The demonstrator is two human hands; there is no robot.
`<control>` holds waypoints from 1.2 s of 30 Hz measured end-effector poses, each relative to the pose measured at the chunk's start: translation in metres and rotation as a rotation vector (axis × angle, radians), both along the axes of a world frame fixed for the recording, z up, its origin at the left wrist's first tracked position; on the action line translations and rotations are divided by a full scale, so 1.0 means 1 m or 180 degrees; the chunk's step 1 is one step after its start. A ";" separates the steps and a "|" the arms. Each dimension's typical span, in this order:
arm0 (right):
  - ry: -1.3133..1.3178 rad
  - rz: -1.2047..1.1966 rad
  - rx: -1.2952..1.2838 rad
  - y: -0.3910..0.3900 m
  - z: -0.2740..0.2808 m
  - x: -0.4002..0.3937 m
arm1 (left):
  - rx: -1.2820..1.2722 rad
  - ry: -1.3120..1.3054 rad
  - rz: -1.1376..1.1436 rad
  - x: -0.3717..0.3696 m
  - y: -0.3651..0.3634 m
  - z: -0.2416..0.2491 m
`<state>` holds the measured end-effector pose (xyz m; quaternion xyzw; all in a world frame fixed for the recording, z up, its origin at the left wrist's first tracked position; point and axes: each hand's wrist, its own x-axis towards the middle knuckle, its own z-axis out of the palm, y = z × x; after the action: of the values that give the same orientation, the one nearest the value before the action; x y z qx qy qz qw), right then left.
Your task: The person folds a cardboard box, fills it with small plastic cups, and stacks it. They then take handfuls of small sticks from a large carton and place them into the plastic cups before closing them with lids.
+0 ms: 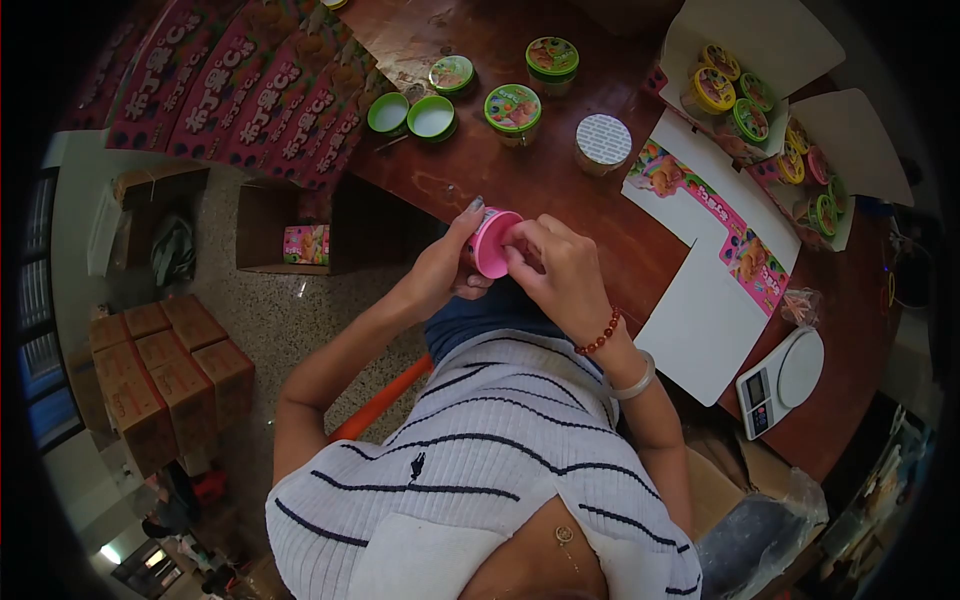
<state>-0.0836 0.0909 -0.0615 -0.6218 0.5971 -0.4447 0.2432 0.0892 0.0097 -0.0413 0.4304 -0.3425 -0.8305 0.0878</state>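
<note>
My left hand point(447, 262) is closed around a round pink plastic lid point(490, 258), tilted with its hollow inner side towards my right hand. My right hand point(556, 265) has its fingers bent together at the inside of that lid; whatever they pinch, if anything, is hidden. Beyond them on the table stand a tub with a green lid point(513, 108), another green-lidded tub point(552, 58) and a tub with a patterned white top point(603, 140). Two upturned green lids point(432, 118) point(388, 113) lie side by side, near another green lid with a printed top point(451, 74).
Flat printed cardboard point(700, 320) covers the table's right part, beside a kitchen scale point(782, 382). Two open boxes point(735, 95) point(800, 185) hold several lidded tubs. Pink printed sheets point(240, 90) lie at left, above an open carton point(285, 230). Stacked cartons point(170, 375) stand on the floor.
</note>
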 end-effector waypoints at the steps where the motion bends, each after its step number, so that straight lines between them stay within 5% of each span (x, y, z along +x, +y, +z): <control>1: -0.0239 -0.0063 -0.0031 0.000 0.001 -0.001 | -0.0004 0.0027 0.0010 0.000 0.000 0.002; 9: -0.0282 -0.0032 0.0063 0.002 0.013 0.000 | -0.0158 0.0111 -0.0026 0.004 0.000 0.008; 23: -0.0050 -0.0053 -0.0423 -0.007 0.009 0.013 | -0.1640 -0.0046 -0.0388 -0.002 0.004 0.031; 36: -0.0553 -0.0445 -0.0530 0.000 0.029 0.015 | -0.0878 0.0478 -0.0194 -0.001 -0.008 0.044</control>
<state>-0.0687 0.0910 -0.0321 -0.5558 0.5766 -0.5608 0.2100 0.0879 0.0017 0.0027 0.3403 -0.4587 -0.8077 0.1461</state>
